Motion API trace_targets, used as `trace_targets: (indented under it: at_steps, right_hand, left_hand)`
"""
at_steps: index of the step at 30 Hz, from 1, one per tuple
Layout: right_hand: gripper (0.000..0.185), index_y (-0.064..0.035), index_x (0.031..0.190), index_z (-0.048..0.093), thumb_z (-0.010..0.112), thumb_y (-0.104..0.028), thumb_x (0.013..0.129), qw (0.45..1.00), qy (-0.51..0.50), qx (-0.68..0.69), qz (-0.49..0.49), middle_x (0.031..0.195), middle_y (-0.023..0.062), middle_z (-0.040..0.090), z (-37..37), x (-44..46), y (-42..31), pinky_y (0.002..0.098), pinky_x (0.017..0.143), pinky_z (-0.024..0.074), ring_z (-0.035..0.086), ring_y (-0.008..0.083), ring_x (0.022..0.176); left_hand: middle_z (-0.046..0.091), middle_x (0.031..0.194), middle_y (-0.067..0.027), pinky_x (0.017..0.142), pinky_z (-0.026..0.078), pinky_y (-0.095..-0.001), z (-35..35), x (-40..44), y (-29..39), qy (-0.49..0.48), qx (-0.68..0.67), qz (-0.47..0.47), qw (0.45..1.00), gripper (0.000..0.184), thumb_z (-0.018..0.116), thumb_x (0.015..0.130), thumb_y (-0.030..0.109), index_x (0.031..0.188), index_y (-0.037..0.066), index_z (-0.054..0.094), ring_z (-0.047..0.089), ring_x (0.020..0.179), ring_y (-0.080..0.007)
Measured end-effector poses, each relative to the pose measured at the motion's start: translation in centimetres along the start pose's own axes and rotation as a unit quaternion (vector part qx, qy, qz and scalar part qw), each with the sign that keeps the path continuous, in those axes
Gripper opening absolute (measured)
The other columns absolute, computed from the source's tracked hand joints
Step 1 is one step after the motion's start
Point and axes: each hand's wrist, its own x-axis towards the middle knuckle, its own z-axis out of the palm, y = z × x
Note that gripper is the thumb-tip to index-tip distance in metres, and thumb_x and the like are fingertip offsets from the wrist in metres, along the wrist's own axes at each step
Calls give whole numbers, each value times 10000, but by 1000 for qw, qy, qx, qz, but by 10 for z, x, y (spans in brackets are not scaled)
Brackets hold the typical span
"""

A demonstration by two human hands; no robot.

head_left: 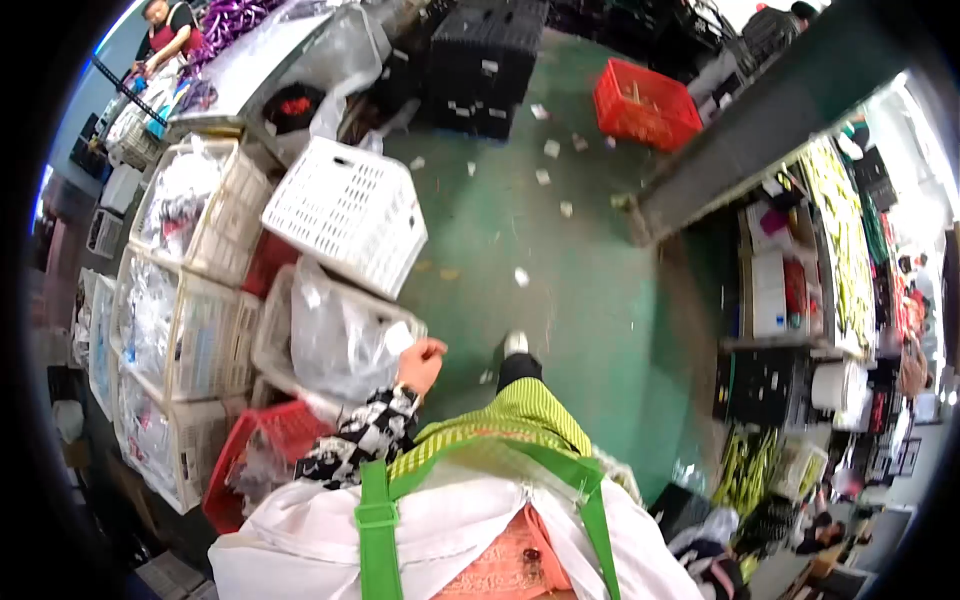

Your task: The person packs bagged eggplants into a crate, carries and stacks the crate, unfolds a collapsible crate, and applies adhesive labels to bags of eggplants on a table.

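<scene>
My left hand (421, 366) hangs low beside a pale crate (271, 345) lined with a clear plastic bag (345, 340). Its fingers are curled, and whether anything is inside them is too small to make out. A black and white patterned sleeve (360, 440) covers that arm. Just beyond the lined crate, a white perforated crate (345, 210) rests tilted. Closer to my body is a red crate (240, 460) with plastic in it. My right hand does not show.
Stacked white crates (215, 340) line the left. A grey pillar (740, 120) slants at the right, near a red crate (645, 105) on the floor. Black crates (480, 65) stand ahead. Paper scraps dot the green floor (590, 290). A person (168, 35) works at upper left.
</scene>
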Motion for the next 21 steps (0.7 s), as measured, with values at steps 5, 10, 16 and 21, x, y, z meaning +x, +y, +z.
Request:
trace_targets:
  at_steps: [5, 10, 16, 21]
  right_hand:
    - [173, -100, 686, 650, 621, -256, 754, 997, 35, -14, -74, 690, 95, 617, -148, 106, -165, 384, 565, 485, 598, 225, 625]
    - [151, -98, 664, 655, 639, -235, 725, 752, 196, -492, -392, 665, 108, 609, -305, 213, -418, 382, 571, 487, 593, 226, 603]
    - [281, -9, 1079, 582, 591, -93, 811, 920, 70, 249, -294, 856, 75, 631, -353, 179, -790, 276, 485, 474, 610, 157, 638]
    - [131, -74, 930, 607, 606, -145, 819, 932, 33, 267, -241, 806, 62, 632, -372, 155, -959, 350, 539, 498, 606, 190, 621]
  left_hand:
    - [599, 672, -5, 582, 446, -246, -4, 72, -17, 102, -17, -141, 985, 130, 595, 747, 11, 852, 19, 670, 519, 608, -76]
    - [636, 695, -26, 597, 465, -244, -30, 106, -52, 235, -38, -177, 955, 129, 599, 720, 8, 824, 11, 674, 565, 627, -90]
    - [643, 692, -38, 591, 476, -258, -31, 186, -81, 323, -28, -319, 890, 143, 611, 703, 12, 822, 25, 689, 561, 595, -99]
    - [606, 699, -36, 574, 445, -243, -40, 306, -100, 420, -65, -333, 842, 219, 572, 704, -8, 910, 1, 646, 526, 592, -96]
